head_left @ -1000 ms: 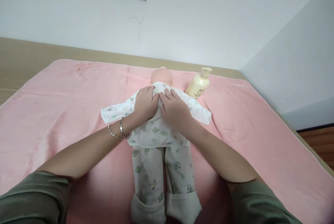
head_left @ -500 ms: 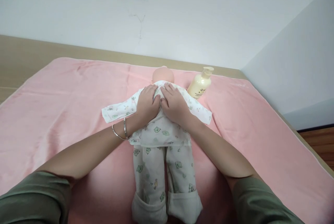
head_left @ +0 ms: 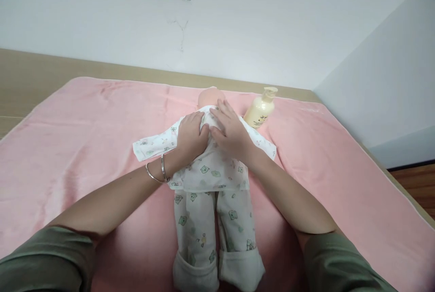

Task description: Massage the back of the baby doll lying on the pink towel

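Observation:
A baby doll (head_left: 214,165) in a white, green-printed top and trousers lies stretched out, its bald head (head_left: 210,97) at the far end and no face showing. My left hand (head_left: 193,134) rests flat on the left side of its upper back, fingers extended. On the other side, my right hand (head_left: 233,133) is over the right upper back, its fingers straight and somewhat raised near the neck. Both thumbs point inward, close to each other. The doll's sleeves (head_left: 152,146) spread out to either side, and its trouser ends are folded over.
Under the doll is a pink sheet (head_left: 108,128) on a wooden surface (head_left: 41,63). A cream pump bottle (head_left: 260,109) leans by the doll's right shoulder. Behind stands a white wall (head_left: 244,24), with another wall at the right.
My right hand has lifted its fingers and shifted slightly up and right, toward the doll's head. The left hand stays where it was on the back.

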Demonstrator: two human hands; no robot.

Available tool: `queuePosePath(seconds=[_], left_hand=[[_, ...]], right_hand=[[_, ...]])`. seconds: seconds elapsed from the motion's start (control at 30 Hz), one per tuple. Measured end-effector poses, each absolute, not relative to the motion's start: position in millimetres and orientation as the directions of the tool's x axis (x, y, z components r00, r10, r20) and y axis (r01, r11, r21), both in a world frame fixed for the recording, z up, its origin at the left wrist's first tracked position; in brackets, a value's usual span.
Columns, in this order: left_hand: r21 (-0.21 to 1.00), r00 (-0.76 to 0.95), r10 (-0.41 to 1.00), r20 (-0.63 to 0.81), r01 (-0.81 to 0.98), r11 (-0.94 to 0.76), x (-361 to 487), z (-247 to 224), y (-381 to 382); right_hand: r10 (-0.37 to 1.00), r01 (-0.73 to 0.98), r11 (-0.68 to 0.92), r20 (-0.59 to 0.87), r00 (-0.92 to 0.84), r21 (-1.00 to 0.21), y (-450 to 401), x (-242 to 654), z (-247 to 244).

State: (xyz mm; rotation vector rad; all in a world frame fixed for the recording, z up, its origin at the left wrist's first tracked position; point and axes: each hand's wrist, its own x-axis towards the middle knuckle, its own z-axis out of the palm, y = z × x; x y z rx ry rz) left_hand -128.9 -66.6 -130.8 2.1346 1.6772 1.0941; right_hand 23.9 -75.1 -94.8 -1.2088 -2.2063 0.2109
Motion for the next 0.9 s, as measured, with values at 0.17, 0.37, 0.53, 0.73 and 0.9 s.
queuePosePath(seconds=[0.17, 0.37, 0.53, 0.73, 0.9], left_hand=[[0.575, 0.072, 0.903, 0.423, 0.749, -0.329, -129, -131, -66], [0.569, 0.066, 0.889, 0.452, 0.746, -0.345, -129, -132, -66], [0.569, 0.087, 0.884, 0.46, 0.735, -0.368, -129, -134, -67], [0.553, 0.144, 0.865, 0.48, 0.716, -0.426, -132, -132, -63], [0.581, 0.141, 0.929, 0.342, 0.745, -0.327, -142, -120, -62]], right_hand=[[0.802, 0.745, 0.554, 0.479, -0.358, -0.371, -69, 25, -97], [0.782, 0.728, 0.598, 0.445, -0.436, -0.336, -65, 29, -97], [0.824, 0.773, 0.542, 0.391, -0.411, -0.329, -67, 24, -100], [0.836, 0.803, 0.549, 0.133, -0.533, -0.233, -73, 30, -84], [0.807, 0.813, 0.546, -0.136, -0.575, -0.202, -99, 60, -35]])
